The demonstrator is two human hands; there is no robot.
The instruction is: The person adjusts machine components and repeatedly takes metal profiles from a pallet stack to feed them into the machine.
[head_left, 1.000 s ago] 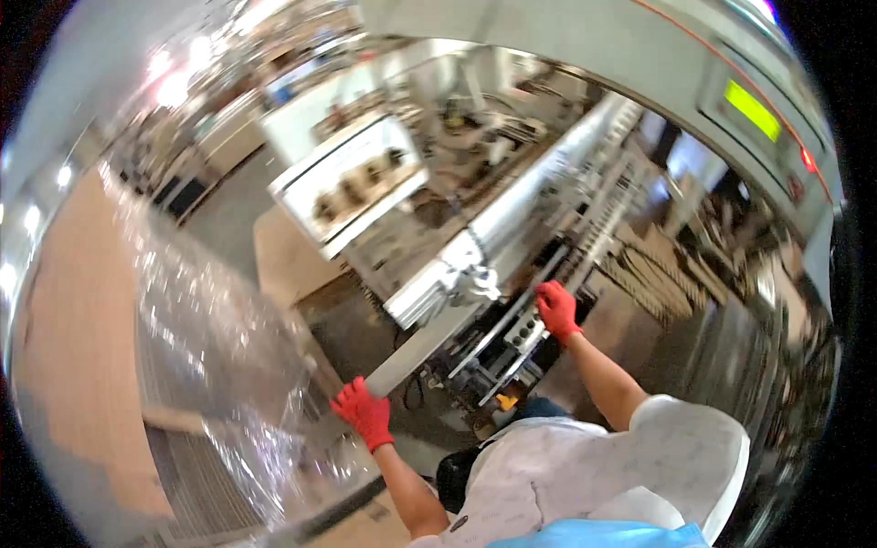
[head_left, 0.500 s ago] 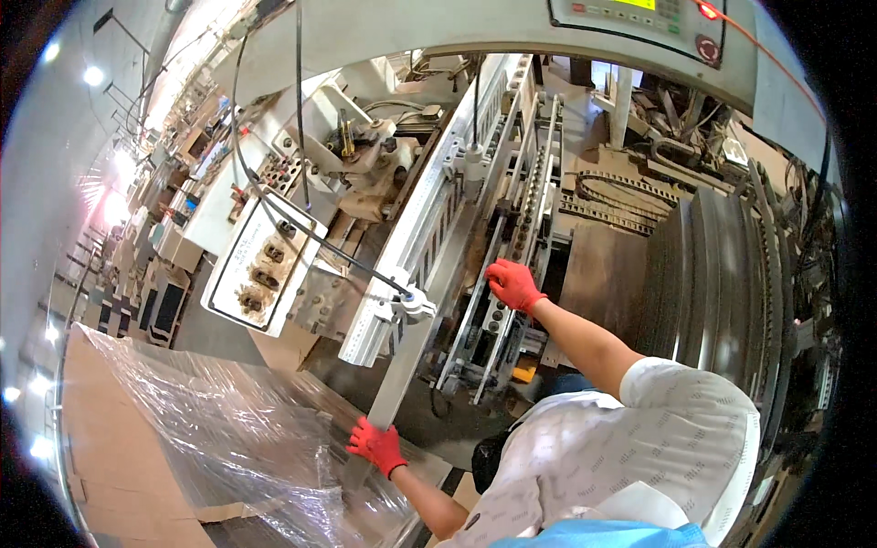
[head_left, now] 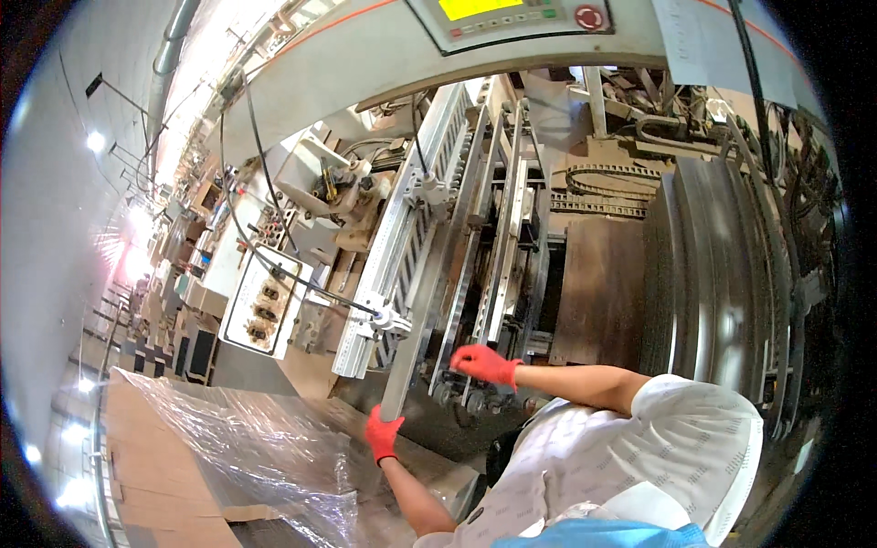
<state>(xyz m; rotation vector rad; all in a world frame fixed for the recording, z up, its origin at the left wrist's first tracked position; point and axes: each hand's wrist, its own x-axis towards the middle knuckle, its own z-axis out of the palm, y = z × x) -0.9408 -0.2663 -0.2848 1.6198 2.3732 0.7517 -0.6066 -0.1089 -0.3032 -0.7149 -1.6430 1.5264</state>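
My left hand point(head_left: 384, 435), in a red glove, is closed on the near end of a long, flat grey strip point(head_left: 409, 365). The strip runs away from me along a pale metal guide rail point(head_left: 361, 340) with a small clamp-like fitting point(head_left: 387, 320) above it. My right hand point(head_left: 486, 365), also red-gloved, is over the near end of a set of long parallel machine rails point(head_left: 498, 306). Its fingers are curled in, and nothing shows between them. Whether it touches the rails I cannot tell.
A tall stack of dark panels point(head_left: 708, 274) stands at the right, beside a brown board point(head_left: 603, 292). Left of me is a pile under clear plastic wrap point(head_left: 265, 447). A control panel point(head_left: 512, 23) spans the top, with black cables hanging below it. A white switch box point(head_left: 265, 306) stands left of the rail.
My right hand has drawn back toward me along the rails. The strip stuck out past my left hand before; now its near end is at that hand. The view has shifted.
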